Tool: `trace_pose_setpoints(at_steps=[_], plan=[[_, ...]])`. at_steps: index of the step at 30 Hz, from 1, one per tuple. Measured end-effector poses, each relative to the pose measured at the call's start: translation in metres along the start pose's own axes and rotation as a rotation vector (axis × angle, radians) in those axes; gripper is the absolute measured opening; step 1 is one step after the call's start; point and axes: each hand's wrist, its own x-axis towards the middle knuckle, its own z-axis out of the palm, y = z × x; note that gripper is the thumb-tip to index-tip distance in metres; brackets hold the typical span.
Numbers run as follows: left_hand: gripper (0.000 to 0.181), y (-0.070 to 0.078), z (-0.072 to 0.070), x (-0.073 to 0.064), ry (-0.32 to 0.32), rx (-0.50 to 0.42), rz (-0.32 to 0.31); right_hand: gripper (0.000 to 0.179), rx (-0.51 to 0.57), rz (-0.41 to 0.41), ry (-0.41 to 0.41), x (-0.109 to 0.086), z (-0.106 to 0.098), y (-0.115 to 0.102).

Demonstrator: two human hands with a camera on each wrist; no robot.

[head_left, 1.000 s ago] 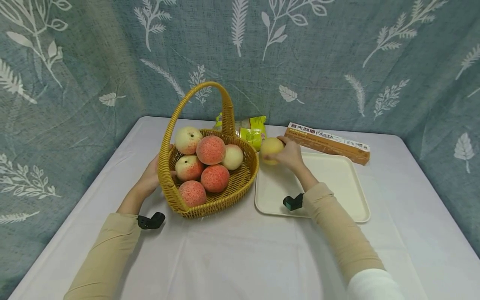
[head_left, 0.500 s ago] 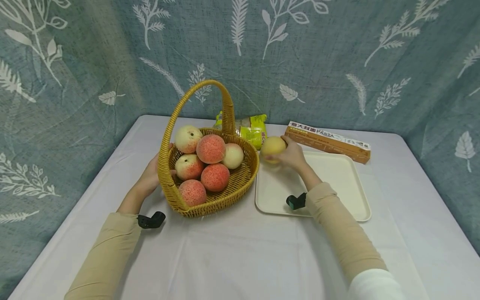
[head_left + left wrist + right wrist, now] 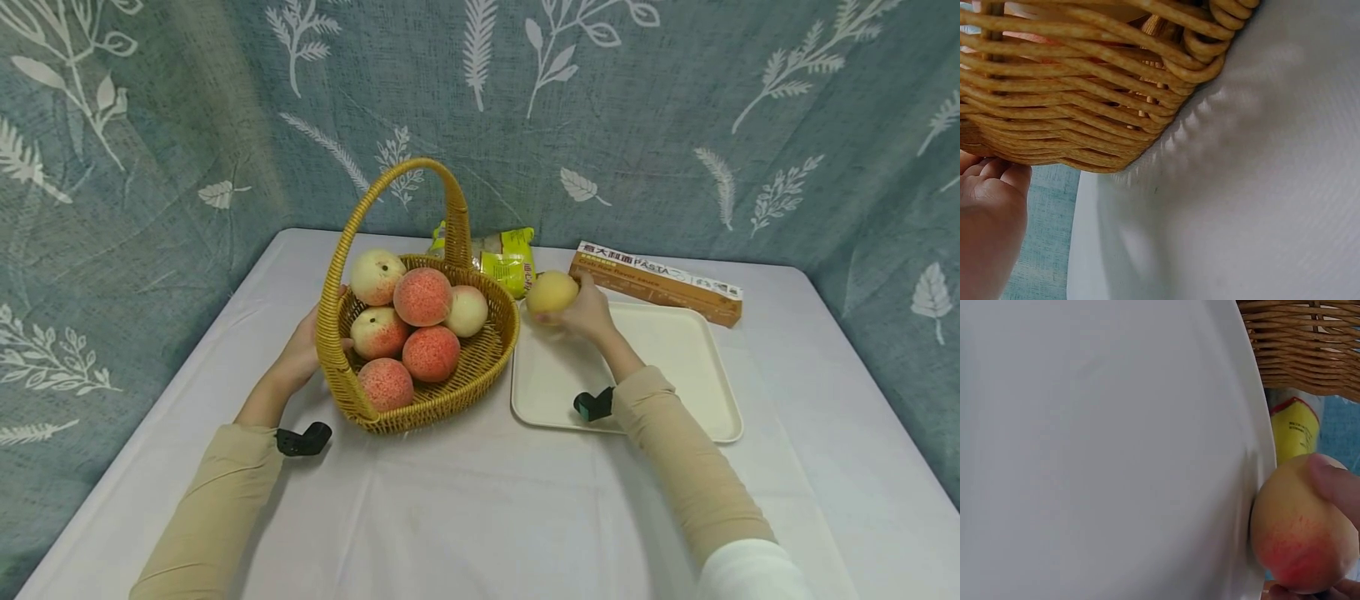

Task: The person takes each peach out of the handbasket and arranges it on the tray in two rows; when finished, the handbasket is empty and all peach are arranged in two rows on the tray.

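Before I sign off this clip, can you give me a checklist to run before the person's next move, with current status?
1. Right hand has the peach gripped: ok, thumb and fingers are round it.
2. Left hand is on the basket: ok, it holds the basket's left side.
3. Basket has room: ok, bare wicker shows beside the six peaches.
4. Held peach is free of the tray: cannot tell; it is at the rim, contact unclear.
5. Pasta box is out of the gap between peach and basket: ok, it lies behind the tray.
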Motion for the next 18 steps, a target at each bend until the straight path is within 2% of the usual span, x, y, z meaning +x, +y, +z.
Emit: trace_pose_setpoints(at_steps=[5, 10, 18], plan=[[0.088, 0.001, 0.001, 0.000, 0.004, -0.006, -0.007, 0.089, 0.008, 0.006, 0.025, -0.001, -0.001, 0.000], [0.089, 0.002, 0.002, 0.000, 0.006, 0.002, -0.011, 0.086, -0.018, -0.009, 0.004, 0.000, -0.008, 0.000], [0.088, 0.003, 0.002, -0.002, 0.008, -0.006, -0.013, 0.084, -0.119, -0.112, -0.079, 0.003, -0.012, -0.004]])
